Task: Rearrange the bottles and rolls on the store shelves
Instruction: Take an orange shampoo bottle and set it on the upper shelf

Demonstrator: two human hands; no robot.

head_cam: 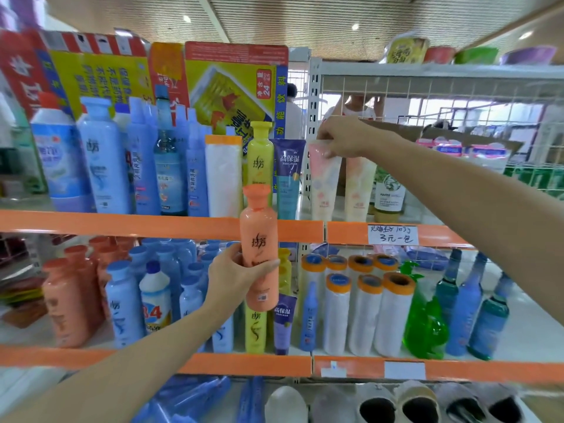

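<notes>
I see two orange-edged shelves (152,225) crowded with blue, orange and yellow bottles, tubes, and white rolls (364,312) on the lower right. My left hand (236,276) curls round an upright orange bottle (258,239), held in front of the upper shelf edge. My right hand (345,138) pinches the top of a pale pink tube (323,181) standing on the upper shelf.

Orange-edged upper shelf (152,225) carries bottles and tubes; lower shelf (213,363) carries bottles and rolls (364,312).

Bottles (103,166) left on upper shelf (158,225), rolls (363,312) right on lower shelf (366,366)
</notes>
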